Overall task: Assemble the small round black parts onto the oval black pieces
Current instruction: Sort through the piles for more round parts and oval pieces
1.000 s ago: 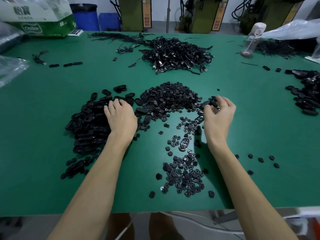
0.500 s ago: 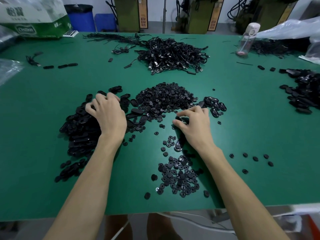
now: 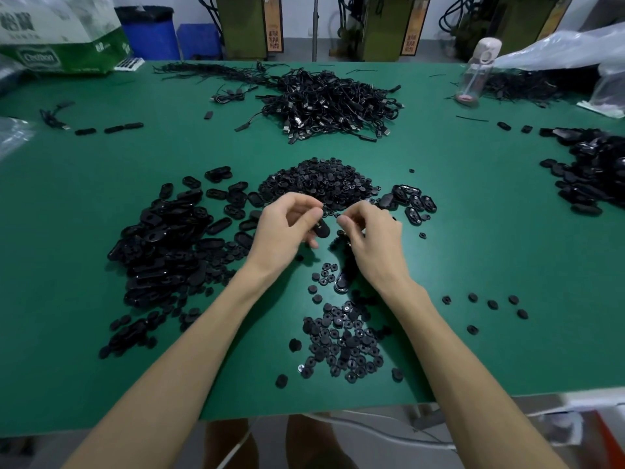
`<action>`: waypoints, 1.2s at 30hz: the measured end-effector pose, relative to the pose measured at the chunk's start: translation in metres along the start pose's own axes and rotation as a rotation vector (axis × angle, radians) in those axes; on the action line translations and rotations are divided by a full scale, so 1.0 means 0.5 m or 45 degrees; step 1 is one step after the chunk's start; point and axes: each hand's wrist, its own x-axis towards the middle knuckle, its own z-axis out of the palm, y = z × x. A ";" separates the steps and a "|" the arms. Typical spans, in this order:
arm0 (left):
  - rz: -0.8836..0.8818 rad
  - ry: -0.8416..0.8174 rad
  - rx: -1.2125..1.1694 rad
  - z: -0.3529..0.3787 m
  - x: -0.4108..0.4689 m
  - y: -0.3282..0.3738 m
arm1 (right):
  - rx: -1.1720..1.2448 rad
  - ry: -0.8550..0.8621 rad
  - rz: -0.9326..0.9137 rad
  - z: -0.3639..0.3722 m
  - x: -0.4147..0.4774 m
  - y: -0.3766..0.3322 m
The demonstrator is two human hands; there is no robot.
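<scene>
My left hand [image 3: 287, 231] is raised over the table's middle and holds an oval black piece [image 3: 321, 228] between thumb and fingers. My right hand [image 3: 368, 231] is close beside it with fingertips pinched together; what they pinch is too small to make out. A heap of oval black pieces [image 3: 165, 245] lies to the left. A mound of small round black parts [image 3: 318, 182] sits just behind my hands, and a looser patch of round parts [image 3: 341, 340] lies near the front edge. A few oval pieces [image 3: 412, 201] lie to the right of the mound.
A tangle of black cables [image 3: 331, 103] lies at the back centre of the green table [image 3: 490, 231]. More black pieces [image 3: 592, 177] are heaped at the right edge. A clear bottle [image 3: 477, 76] stands at the back right, a carton [image 3: 57, 35] at the back left.
My left hand lifted off the oval heap with one oval piece. My right hand rose from the round parts, and both hands came together above the table's middle.
</scene>
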 end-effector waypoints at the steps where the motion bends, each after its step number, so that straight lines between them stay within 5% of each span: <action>1: -0.017 -0.024 -0.060 0.002 -0.002 0.000 | 0.113 0.036 0.018 -0.002 -0.001 -0.002; 10: -0.055 -0.004 -0.152 -0.002 -0.002 -0.010 | 0.960 0.022 0.280 -0.020 0.006 -0.001; 36: -0.136 0.045 -0.407 0.004 -0.002 -0.010 | 1.094 -0.110 0.199 -0.015 0.003 -0.001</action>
